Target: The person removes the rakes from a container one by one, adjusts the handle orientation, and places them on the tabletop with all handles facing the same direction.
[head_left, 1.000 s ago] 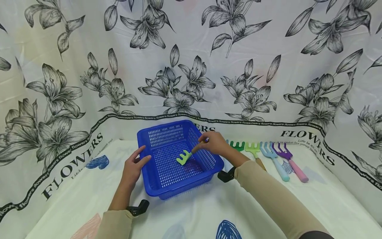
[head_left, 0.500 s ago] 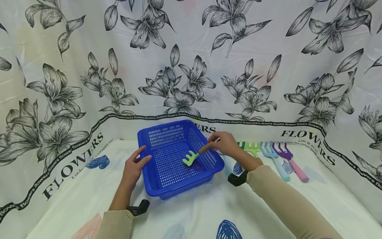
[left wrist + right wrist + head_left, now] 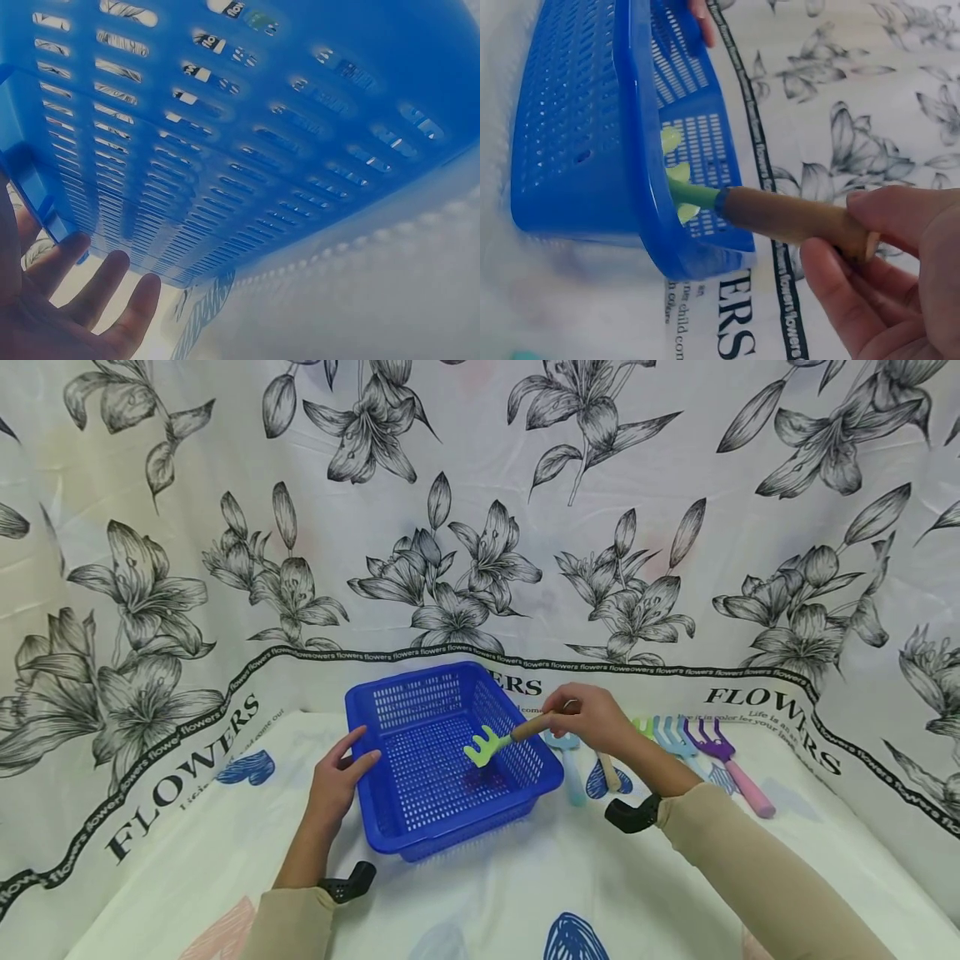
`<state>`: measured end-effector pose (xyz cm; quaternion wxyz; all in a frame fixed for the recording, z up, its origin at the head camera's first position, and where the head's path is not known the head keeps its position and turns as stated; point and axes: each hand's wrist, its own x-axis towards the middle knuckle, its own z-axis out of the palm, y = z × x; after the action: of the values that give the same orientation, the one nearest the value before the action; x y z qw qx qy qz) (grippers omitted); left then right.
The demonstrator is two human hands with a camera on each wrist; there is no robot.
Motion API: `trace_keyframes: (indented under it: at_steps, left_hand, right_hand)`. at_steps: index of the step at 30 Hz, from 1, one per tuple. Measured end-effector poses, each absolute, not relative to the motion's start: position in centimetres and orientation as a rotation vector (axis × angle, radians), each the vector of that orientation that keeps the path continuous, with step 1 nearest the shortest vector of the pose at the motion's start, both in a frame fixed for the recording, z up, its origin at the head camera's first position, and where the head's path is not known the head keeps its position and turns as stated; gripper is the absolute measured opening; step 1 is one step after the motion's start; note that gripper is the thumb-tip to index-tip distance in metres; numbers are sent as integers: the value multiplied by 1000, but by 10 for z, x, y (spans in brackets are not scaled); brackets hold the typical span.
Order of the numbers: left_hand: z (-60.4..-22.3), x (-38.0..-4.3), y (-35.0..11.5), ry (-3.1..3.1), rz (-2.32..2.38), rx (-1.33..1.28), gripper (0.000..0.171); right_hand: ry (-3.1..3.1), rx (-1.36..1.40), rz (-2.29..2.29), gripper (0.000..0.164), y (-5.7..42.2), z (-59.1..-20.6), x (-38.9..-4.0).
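Observation:
A blue plastic basket (image 3: 420,760) with slotted walls stands in the middle of the table in the head view. On its left rim my left hand (image 3: 335,781) holds on, thumb over the edge; the left wrist view shows the fingers (image 3: 105,289) spread along the outside. My right hand (image 3: 588,718) pinches the end of the wooden handle of a small hand rake (image 3: 487,746). The rake's light green tines hang inside the basket, and its handle crosses over the right rim. In the right wrist view, thumb and fingers grip the handle (image 3: 787,217).
More hand rakes lie right of the basket: a light blue one (image 3: 573,777), a wooden handle (image 3: 609,772) partly under my right arm, another light blue one (image 3: 678,739), and a purple one (image 3: 738,777) with a pink handle. A floral curtain (image 3: 465,568) hangs behind.
My right hand has moved right, drawing the rake from the basket's middle toward its right rim. The left hand and the basket have stayed in place.

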<state>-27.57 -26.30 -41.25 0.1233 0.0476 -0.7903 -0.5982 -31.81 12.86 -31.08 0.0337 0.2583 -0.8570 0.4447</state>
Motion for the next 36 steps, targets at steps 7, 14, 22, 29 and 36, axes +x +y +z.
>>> trace_keyframes:
  at_steps: [7, 14, 22, 29, 36]
  left_hand:
    - [-414, -275, -263, -2302, -1756, 145, 69]
    - [-413, -275, -264, -2298, -1760, 142, 68]
    - [-411, -275, -263, -2301, -1752, 141, 67]
    - [-413, -275, -263, -2302, -1747, 142, 67]
    - [-413, -276, -261, -2301, -1741, 127, 66]
  right_hand:
    - [-2552, 780, 1454, 15, 147, -308, -312]
    - [-2485, 732, 1490, 19, 166, -305, -304]
    - [-2476, 638, 1446, 21, 190, -307, -294]
    - [-2453, 561, 1485, 27, 208, -312, -290]
    - [-2447, 464, 1496, 29, 226, -319, -284]
